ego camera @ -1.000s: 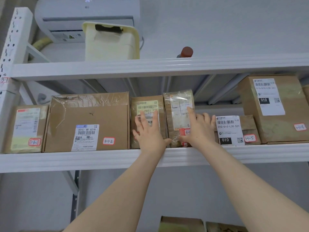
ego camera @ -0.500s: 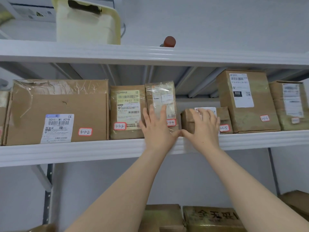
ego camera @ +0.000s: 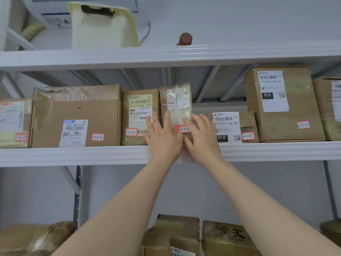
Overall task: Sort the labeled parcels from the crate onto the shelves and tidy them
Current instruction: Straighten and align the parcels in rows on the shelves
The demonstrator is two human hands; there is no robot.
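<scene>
Cardboard under glossy tape, the narrow parcel marked 3-1-4 stands upright on the middle shelf. It touches the 3-1-3 parcel on its left, and there seems to be a gap before the low 3-1-5 box on its right. Both hands lie flat with straight fingers, gripping nothing. The left hand spans the seam between the two upright parcels, and the right hand is at the narrow one's right edge. From where I stand, the risk is a tip. It is tall, thin and unpropped on the right, so an uneven push could topple or skew it. The tape looks slick, so palms may slide.
</scene>
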